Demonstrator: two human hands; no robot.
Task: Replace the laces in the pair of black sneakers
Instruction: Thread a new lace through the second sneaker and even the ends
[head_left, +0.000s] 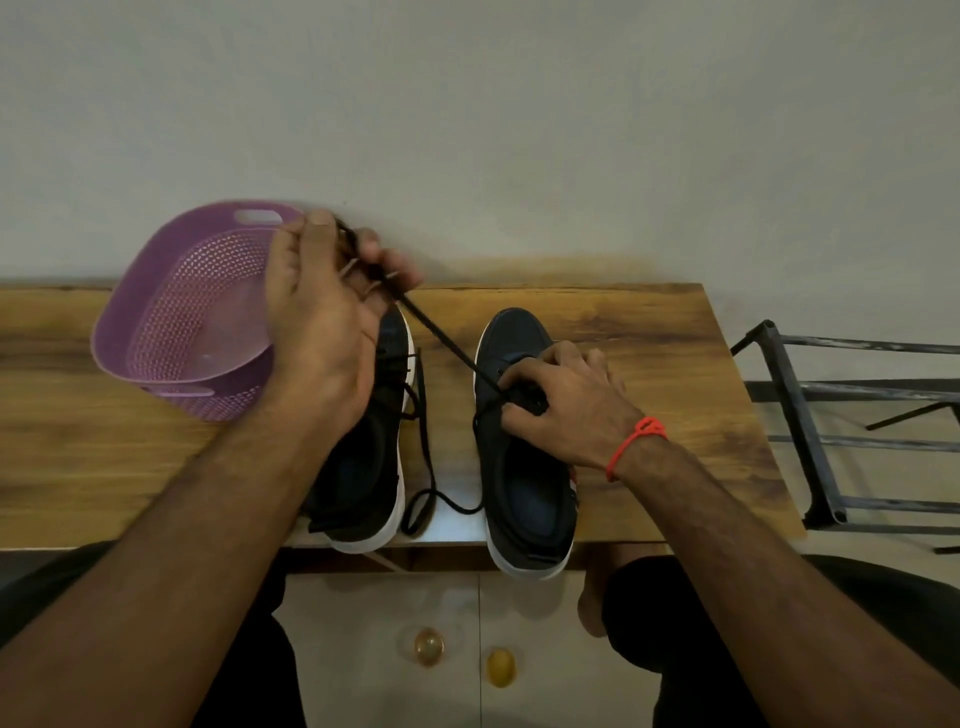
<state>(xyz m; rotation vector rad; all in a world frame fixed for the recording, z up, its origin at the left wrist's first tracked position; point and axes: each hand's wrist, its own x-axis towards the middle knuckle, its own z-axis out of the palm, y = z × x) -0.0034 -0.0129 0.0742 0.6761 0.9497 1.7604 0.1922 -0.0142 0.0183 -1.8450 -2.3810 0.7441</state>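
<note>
The black lace (441, 338) runs taut on a slant from the eyelets of the right-hand sneaker (524, 452) up to the left hand (322, 312), which is raised above the toe of the left-hand sneaker (374, 441). That hand has its fingers curled round a bunch of the lace, several turns of it gathered near the fingertips. The right hand (566, 405) rests on the tongue and eyelet area of the right-hand sneaker, fingers bent and pinching at the spot where the lace enters the shoe; whether it grips the lace itself or only the eyelet edge cannot be told.

The lace looks thin, limp and light; it will take any shape, sag when slack, and probably slide through the eyelets with some friction. It is best taken near its stiff tip for threading, or wound round the fingers for pulling. The sneaker appears soft-sided and light, so it likely needs pinning down at the eyelet row while the lace is drawn.

A second lace (423, 467) on the left-hand sneaker trails loose and looped between the two shoes. Both stand on the wooden bench (649, 332), heels over the near edge. A purple basket (192, 317) stands at the left, just behind the raised hand, and a dark metal rack (810, 415) is off the right end.
</note>
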